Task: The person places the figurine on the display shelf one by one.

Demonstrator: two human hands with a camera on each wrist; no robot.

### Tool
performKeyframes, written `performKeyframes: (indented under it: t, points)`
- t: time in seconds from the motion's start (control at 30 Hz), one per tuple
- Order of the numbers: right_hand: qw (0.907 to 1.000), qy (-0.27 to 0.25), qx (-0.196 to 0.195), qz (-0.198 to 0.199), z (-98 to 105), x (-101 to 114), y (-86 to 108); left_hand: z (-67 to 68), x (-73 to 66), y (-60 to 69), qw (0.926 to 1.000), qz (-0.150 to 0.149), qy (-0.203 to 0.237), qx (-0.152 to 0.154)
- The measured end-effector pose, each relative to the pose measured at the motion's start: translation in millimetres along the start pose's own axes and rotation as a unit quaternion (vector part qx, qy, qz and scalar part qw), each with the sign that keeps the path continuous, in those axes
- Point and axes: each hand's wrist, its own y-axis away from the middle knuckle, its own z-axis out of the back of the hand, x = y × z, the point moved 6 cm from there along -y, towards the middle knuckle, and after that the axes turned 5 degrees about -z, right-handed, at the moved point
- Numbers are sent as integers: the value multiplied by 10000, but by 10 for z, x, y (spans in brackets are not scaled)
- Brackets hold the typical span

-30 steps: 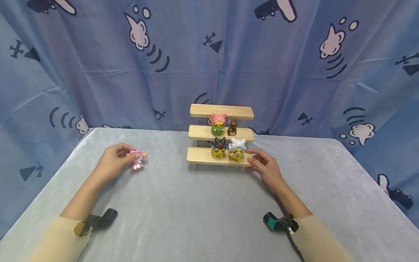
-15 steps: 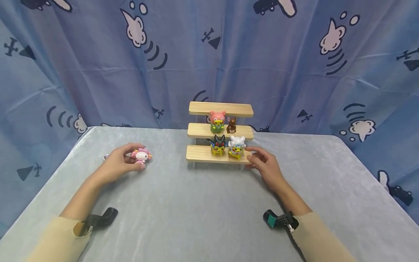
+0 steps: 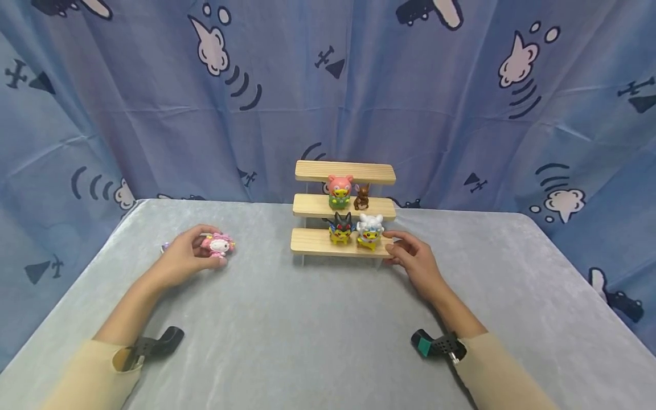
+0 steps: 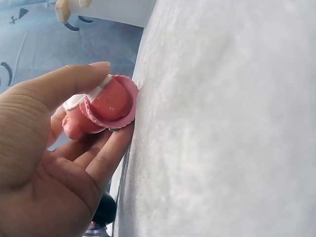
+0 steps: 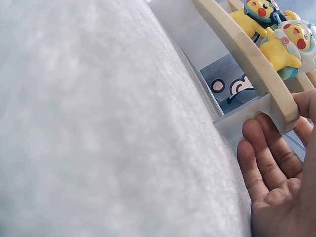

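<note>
My left hand (image 3: 181, 257) holds a pink-and-white figurine (image 3: 219, 245) at the left of the table, its white face showing in the head view. In the left wrist view, thumb and fingers go round the figurine (image 4: 111, 101), its pink base close to the cloth. My right hand (image 3: 416, 263) grips the right end of the lowest board of a three-tier wooden display shelf (image 3: 312, 242). The thumb is at the board's end and fingers (image 5: 269, 163) reach beneath it. On that board stand a black-eared yellow figurine (image 3: 340, 229) and a white-hooded yellow figurine (image 3: 369, 232).
The middle board carries a pink-hooded figurine (image 3: 339, 192) and a small brown animal figurine (image 3: 361, 196). Partly behind my left hand lies a small purplish thing (image 3: 164, 247). A patterned blue curtain (image 3: 287, 85) hangs behind the grey cloth-covered table (image 3: 307, 330).
Over the second, my left hand's grasp has shifted and the pink-and-white figurine has turned, its face now more visible. My right hand stays on the shelf.
</note>
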Motion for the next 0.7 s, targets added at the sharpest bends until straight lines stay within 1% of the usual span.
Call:
performKeyframes:
  t: [0.17,0.4,0.57,0.63,0.7]
  points:
    - [10000,-20,-49,28,-11,-2,-1,29,2,25,9998,17,-173,-38]
    - [9999,58,-126,-95,-12,-40,26,42,34,50,9998,-12,-182,-21]
    - [10000,2,-72,-28,-22,-22,19,84,59,68,9995,-24,-318,-4]
    - [10000,24,-65,-13,-22,-12,16,94,56,61,9997,-58,-232,3]
    - [9999,62,-104,-23,-12,-9,13,92,45,38,9998,-166,-44,-26]
